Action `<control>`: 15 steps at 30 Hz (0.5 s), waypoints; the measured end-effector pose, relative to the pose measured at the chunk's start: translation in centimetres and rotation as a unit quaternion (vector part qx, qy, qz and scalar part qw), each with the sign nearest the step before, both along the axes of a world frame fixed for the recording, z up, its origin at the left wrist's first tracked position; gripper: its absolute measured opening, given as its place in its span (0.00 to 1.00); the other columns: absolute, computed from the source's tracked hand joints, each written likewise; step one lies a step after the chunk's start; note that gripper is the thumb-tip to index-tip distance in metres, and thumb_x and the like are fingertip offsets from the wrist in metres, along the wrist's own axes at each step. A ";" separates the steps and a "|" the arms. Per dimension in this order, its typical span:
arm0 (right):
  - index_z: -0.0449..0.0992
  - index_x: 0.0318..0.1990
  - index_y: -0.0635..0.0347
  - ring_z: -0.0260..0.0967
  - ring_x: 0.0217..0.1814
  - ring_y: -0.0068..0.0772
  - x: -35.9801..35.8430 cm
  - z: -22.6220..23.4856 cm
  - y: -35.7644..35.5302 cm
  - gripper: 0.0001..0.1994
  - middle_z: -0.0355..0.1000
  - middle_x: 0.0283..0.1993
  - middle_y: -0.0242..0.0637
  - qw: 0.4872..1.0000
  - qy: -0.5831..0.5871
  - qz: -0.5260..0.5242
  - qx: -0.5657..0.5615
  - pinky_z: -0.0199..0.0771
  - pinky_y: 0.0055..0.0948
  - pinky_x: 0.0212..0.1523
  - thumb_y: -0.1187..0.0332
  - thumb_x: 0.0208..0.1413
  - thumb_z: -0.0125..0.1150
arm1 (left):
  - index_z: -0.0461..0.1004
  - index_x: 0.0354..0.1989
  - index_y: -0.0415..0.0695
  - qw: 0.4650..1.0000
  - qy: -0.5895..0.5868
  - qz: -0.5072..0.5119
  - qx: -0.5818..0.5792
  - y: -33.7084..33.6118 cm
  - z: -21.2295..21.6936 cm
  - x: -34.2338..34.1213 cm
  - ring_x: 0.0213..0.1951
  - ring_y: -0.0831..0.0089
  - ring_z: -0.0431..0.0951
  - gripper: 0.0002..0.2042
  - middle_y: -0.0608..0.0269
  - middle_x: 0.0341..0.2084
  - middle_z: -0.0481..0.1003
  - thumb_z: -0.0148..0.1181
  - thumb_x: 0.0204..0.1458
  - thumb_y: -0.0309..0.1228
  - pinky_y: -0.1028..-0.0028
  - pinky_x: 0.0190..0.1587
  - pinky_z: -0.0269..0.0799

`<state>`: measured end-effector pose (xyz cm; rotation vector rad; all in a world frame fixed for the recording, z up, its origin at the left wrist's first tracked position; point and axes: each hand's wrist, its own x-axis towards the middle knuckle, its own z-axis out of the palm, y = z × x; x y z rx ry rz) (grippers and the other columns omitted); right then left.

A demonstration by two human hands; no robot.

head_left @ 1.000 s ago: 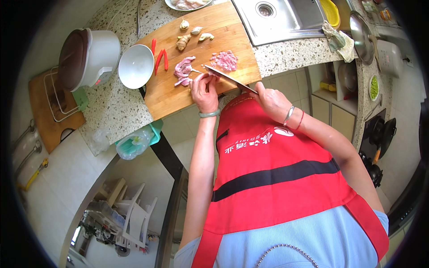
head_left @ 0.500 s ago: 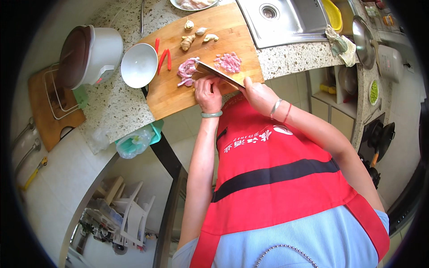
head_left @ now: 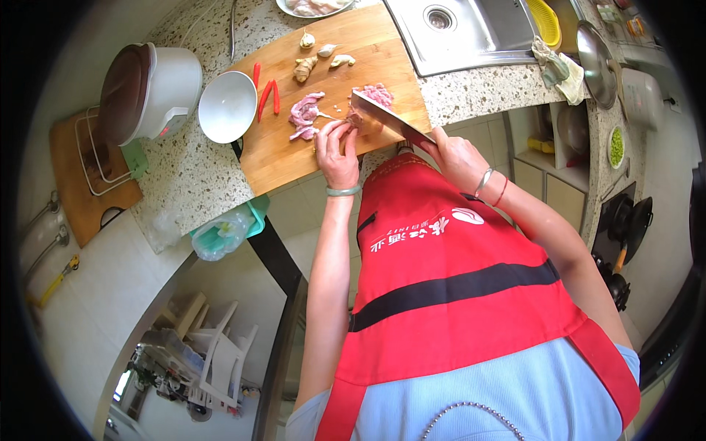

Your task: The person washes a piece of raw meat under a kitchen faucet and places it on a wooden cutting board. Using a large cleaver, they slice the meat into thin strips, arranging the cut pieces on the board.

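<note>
My right hand (head_left: pixel 457 156) is wrapped round the handle of a kitchen knife (head_left: pixel 388 116), its broad blade slanting up and left over the wooden cutting board (head_left: pixel 283 163). To the left of the blade, my left hand (head_left: pixel 337 151) has its fingers bent and pressed together at a small dark-pink piece of raw meat (head_left: pixel 354 117). Beyond the fingers lie uncut strips of raw meat (head_left: pixel 304 116). Diced meat (head_left: pixel 379 93) sits past the blade, partly hidden by it.
On the board are red chillies (head_left: pixel 266 99), ginger (head_left: pixel 304 69) and garlic (head_left: pixel 307 40). A white bowl (head_left: pixel 228 107) stands at its left edge, near a rice cooker (head_left: pixel 173 81). The steel sink (head_left: pixel 485 33) is at the far right, and a plate of meat (head_left: pixel 315 7) behind.
The knife and my right hand have shifted right, away from my left hand. My left fingers have opened out a little, and a small meat piece now shows at their tips.
</note>
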<state>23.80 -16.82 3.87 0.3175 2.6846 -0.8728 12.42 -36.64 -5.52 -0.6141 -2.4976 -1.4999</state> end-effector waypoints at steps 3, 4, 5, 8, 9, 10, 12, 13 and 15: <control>0.59 0.36 0.63 0.69 0.24 0.62 -0.4 0.4 -0.6 0.13 0.70 0.22 0.55 1.000 0.012 -0.002 -0.006 0.67 0.54 0.25 0.62 0.64 0.49 | 0.76 0.32 0.42 1.000 -0.002 0.014 0.014 -0.2 -0.6 0.0 0.38 0.62 0.74 0.06 0.59 0.36 0.75 0.66 0.47 0.22 0.64 0.42 0.69; 0.59 0.36 0.63 0.69 0.24 0.62 -0.3 0.3 -0.7 0.13 0.70 0.22 0.55 1.000 0.016 0.008 -0.008 0.67 0.54 0.25 0.62 0.64 0.49 | 0.76 0.31 0.42 1.000 -0.002 0.015 0.015 -0.1 -0.7 -0.1 0.37 0.62 0.74 0.05 0.60 0.35 0.75 0.66 0.47 0.22 0.65 0.42 0.69; 0.59 0.36 0.63 0.69 0.24 0.62 -0.3 0.1 -0.9 0.13 0.70 0.22 0.55 1.000 0.020 0.019 -0.010 0.67 0.54 0.25 0.62 0.64 0.49 | 0.75 0.31 0.42 1.000 -0.002 0.017 0.016 -0.1 -0.9 0.0 0.37 0.62 0.74 0.05 0.60 0.34 0.75 0.66 0.47 0.22 0.65 0.41 0.69; 0.60 0.36 0.63 0.69 0.24 0.61 -0.3 -0.3 -1.5 0.13 0.71 0.22 0.55 1.000 -0.003 0.022 -0.007 0.68 0.54 0.24 0.62 0.65 0.48 | 0.75 0.29 0.43 0.999 0.021 0.020 -0.018 0.1 -1.0 -0.2 0.36 0.61 0.74 0.05 0.60 0.32 0.76 0.66 0.46 0.22 0.65 0.41 0.69; 0.60 0.36 0.63 0.70 0.24 0.61 -0.3 -0.2 -1.7 0.13 0.71 0.22 0.55 1.000 -0.011 0.021 -0.009 0.68 0.54 0.25 0.62 0.65 0.48 | 0.75 0.29 0.43 0.999 0.026 0.020 -0.020 0.1 -1.1 -0.2 0.36 0.61 0.74 0.05 0.60 0.32 0.76 0.66 0.46 0.22 0.65 0.41 0.69; 0.60 0.36 0.63 0.70 0.25 0.61 -0.2 -0.1 -1.8 0.13 0.71 0.22 0.55 1.000 -0.020 0.020 -0.011 0.68 0.54 0.25 0.62 0.65 0.48 | 0.75 0.29 0.43 0.999 0.031 0.020 -0.023 0.1 -1.2 -0.2 0.36 0.61 0.74 0.05 0.60 0.32 0.76 0.66 0.46 0.22 0.65 0.42 0.69; 0.59 0.37 0.63 0.69 0.25 0.62 -0.2 0.0 -2.0 0.13 0.70 0.22 0.55 0.999 -0.031 0.016 -0.016 0.68 0.54 0.25 0.62 0.65 0.48 | 0.75 0.29 0.43 0.999 0.036 0.017 -0.029 0.0 -1.3 -0.3 0.36 0.61 0.74 0.05 0.60 0.32 0.76 0.65 0.46 0.22 0.65 0.42 0.69; 0.59 0.37 0.63 0.68 0.25 0.63 -0.1 -0.1 -2.2 0.12 0.70 0.21 0.56 0.999 -0.033 0.011 -0.019 0.67 0.54 0.25 0.62 0.65 0.48 | 0.75 0.28 0.43 0.999 0.037 0.013 -0.033 0.0 -1.2 -0.2 0.36 0.61 0.74 0.05 0.60 0.32 0.76 0.65 0.45 0.21 0.65 0.42 0.69; 0.59 0.37 0.63 0.68 0.26 0.64 -0.2 -0.2 -2.3 0.12 0.69 0.21 0.56 0.999 -0.038 0.007 -0.024 0.67 0.54 0.25 0.63 0.65 0.48 | 0.75 0.28 0.43 0.998 0.036 0.012 -0.040 0.0 -1.0 -0.2 0.37 0.60 0.74 0.05 0.60 0.32 0.76 0.64 0.45 0.21 0.65 0.42 0.69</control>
